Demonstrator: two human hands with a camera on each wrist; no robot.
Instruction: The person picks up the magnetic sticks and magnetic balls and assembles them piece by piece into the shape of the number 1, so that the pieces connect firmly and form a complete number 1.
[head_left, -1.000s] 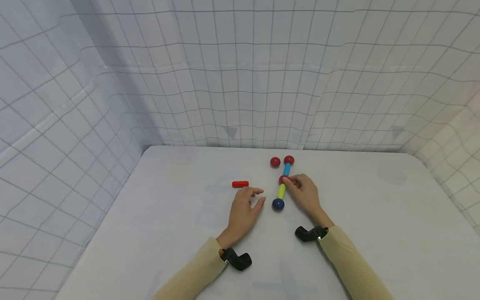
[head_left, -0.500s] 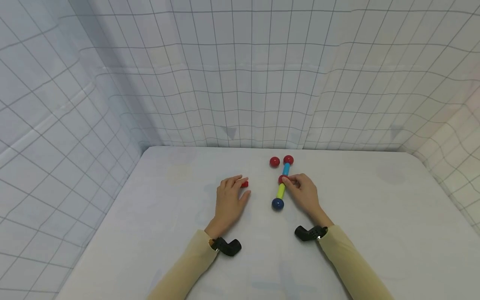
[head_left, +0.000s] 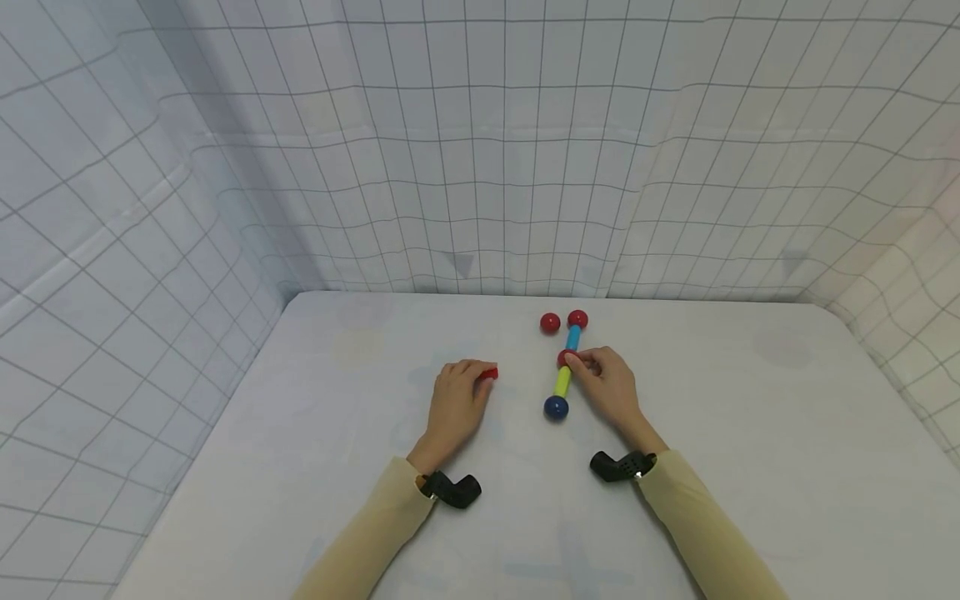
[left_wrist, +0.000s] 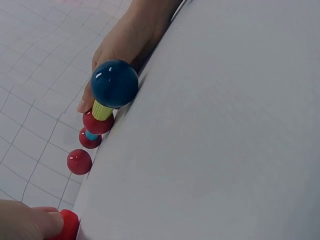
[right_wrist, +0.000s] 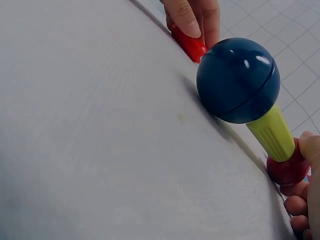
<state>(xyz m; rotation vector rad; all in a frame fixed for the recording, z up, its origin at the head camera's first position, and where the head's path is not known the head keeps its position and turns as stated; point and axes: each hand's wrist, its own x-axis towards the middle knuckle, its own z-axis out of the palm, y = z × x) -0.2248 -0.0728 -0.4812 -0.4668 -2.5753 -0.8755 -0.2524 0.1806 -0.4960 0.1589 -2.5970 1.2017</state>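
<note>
A pale yellow left sleeve [head_left: 367,533] comes in from seven o'clock, with a black wrist camera [head_left: 455,490] strapped at its cuff. Beyond it the left hand [head_left: 453,408] points towards one o'clock, fingers bent and drawn in close to the thumb. Thumb and fingertips pinch a red rod [right_wrist: 189,46], which sits at about two o'clock from the middle of that hand, one end sticking out between them. The rod seems to lie on the white table [head_left: 360,375], though the hand covers most of it and its far end is hidden.

At two o'clock from the rod sits a loose red ball [head_left: 550,323], touched by neither hand. At four o'clock from the rod is a dark blue ball [head_left: 556,407], the near end of a joined chain running towards half past twelve: a lime rod [head_left: 562,382], a middle red ball [head_left: 563,359], a light blue rod [head_left: 573,337] and a far red ball [head_left: 577,319]. The loose ball lies just beside that last one, at its nine o'clock.

The right hand [head_left: 611,390] is at the middle ball's four o'clock, gripping that ball between thumb and index finger, the other fingers curled in below. Its sleeve [head_left: 708,529] enters from five o'clock.
</note>
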